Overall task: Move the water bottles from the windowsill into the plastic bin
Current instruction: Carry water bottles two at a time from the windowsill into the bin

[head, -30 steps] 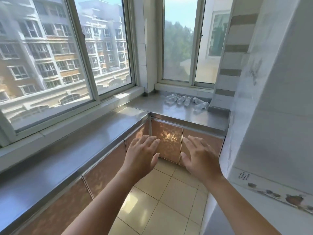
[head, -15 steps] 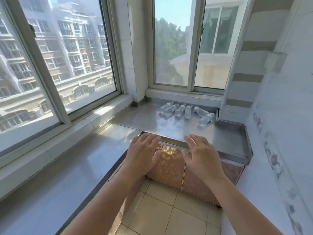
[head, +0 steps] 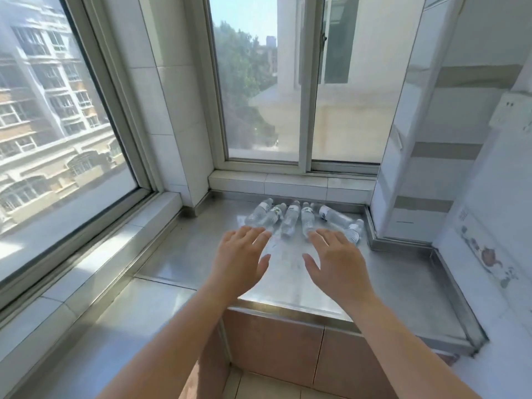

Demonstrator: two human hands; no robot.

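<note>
Several clear water bottles [head: 290,218] with white labels lie on their sides in a row on the steel windowsill [head: 184,263], close under the far window. My left hand [head: 240,259] hovers palm down with fingers spread, its fingertips just short of the leftmost bottles. My right hand [head: 336,260] is likewise spread and empty, its fingertips near the rightmost bottle [head: 353,231]. Neither hand touches a bottle. No plastic bin is in view.
A tiled ledge [head: 288,182] and sliding window [head: 305,82] back the sill. A tiled column [head: 414,168] with a steel skirting stands right of the bottles. A large window [head: 57,125] runs along the left. Brown cabinet doors [head: 273,347] sit below the sill.
I have stepped closer to the corner. Both hands have moved forward from over the cabinet edge to over the sill, just short of the bottles. The bottles have not moved.
</note>
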